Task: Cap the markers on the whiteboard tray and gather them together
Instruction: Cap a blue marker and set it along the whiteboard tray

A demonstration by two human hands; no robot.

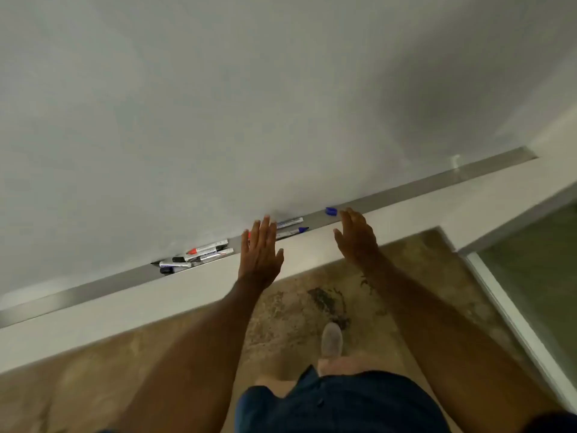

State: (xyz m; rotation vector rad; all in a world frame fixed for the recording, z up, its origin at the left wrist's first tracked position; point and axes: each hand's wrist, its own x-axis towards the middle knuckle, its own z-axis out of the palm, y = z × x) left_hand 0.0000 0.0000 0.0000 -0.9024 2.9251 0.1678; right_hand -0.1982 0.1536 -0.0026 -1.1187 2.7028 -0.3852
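Note:
A long metal whiteboard tray [437, 185] runs under the whiteboard [249, 104]. A cluster of several markers [195, 256] with red, black and blue ends lies left of my hands. Two more markers [290, 228] lie side by side between my hands; the nearer one shows a bare blue tip. A loose blue cap [331, 211] rests in the tray just left of my right fingertips. My left hand [260, 254] hovers open over the tray, partly hiding a red-ended marker. My right hand [356, 237] is open, fingers spread, holding nothing.
A white ledge [156, 304] fronts the tray. Below is a mottled brown floor [296, 307] with a dark stain, my shoe [332, 339] and dark shorts. A glass panel with a white frame [515, 323] stands at the right.

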